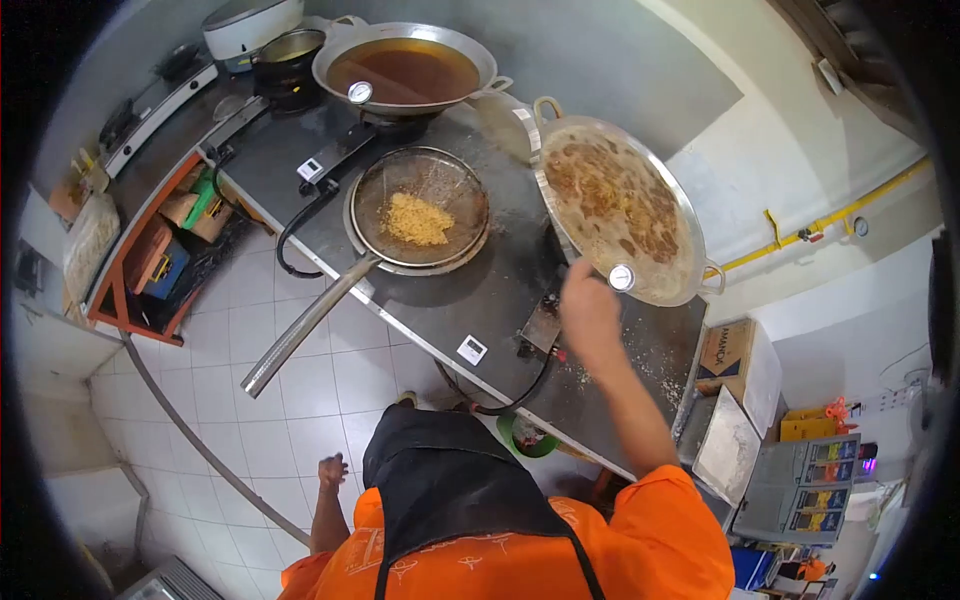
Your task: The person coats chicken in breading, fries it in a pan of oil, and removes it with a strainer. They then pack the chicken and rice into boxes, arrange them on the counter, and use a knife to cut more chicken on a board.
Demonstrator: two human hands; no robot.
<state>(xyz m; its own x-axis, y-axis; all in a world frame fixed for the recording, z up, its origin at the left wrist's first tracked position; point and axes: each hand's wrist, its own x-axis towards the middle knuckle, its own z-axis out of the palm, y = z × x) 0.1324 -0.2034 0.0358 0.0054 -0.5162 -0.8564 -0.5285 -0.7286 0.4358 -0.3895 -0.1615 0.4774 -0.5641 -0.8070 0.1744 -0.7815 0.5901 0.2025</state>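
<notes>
My right hand [590, 312] is closed at the near rim of a wide wok [697, 235] full of bubbling, foaming oil. Whatever its fingers may hold is hidden. Just beside it, a round dial thermometer [621, 277] sits at the wok's edge. Low at my side hangs my left hand [333, 472], fingers curled, with nothing visible in it. Left of the wok, a long-handled mesh strainer [455, 180] rests over a round metal pan, with golden fried bits [418, 220] in its mesh.
A second wok [490, 62] of dark amber liquid stands at the back, with another thermometer [360, 92]. White timers [472, 349] lie on the dark counter [430, 315]. The strainer's handle [310, 325] juts past the front edge. A green bin [527, 436] stands below; a carton [728, 355] is at right.
</notes>
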